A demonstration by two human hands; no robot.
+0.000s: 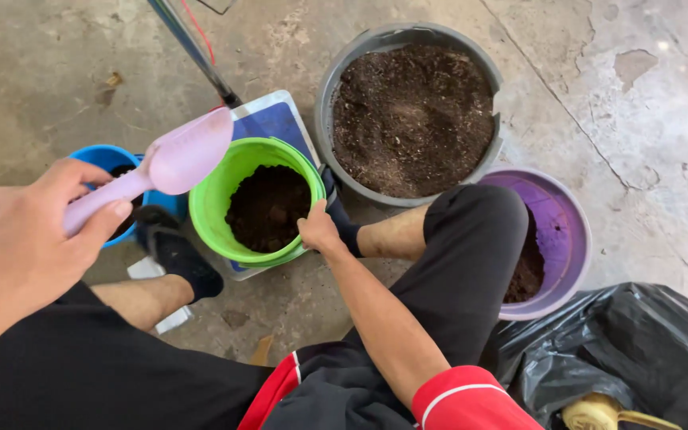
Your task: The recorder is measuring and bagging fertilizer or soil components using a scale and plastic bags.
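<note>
A: Nearest, left hand (21,239) wrapped round the handle of a pink scoop (173,163), bowl raised just left of the green pot (256,199); I can't see a load in it.

B: Right hand (318,231)?

A: Fingers closed on the green pot's right rim, steadying it. Pot sits on a blue-topped scale (276,119), roughly half full of dark soil.

B: Advice?

A: Keep that rim grip firm and tip the scoop low over the middle, so nothing spills.

B: Further out?

A: Beyond the green pot, a grey tub (412,115) of soil; right of it, a purple pot (555,239).
</note>
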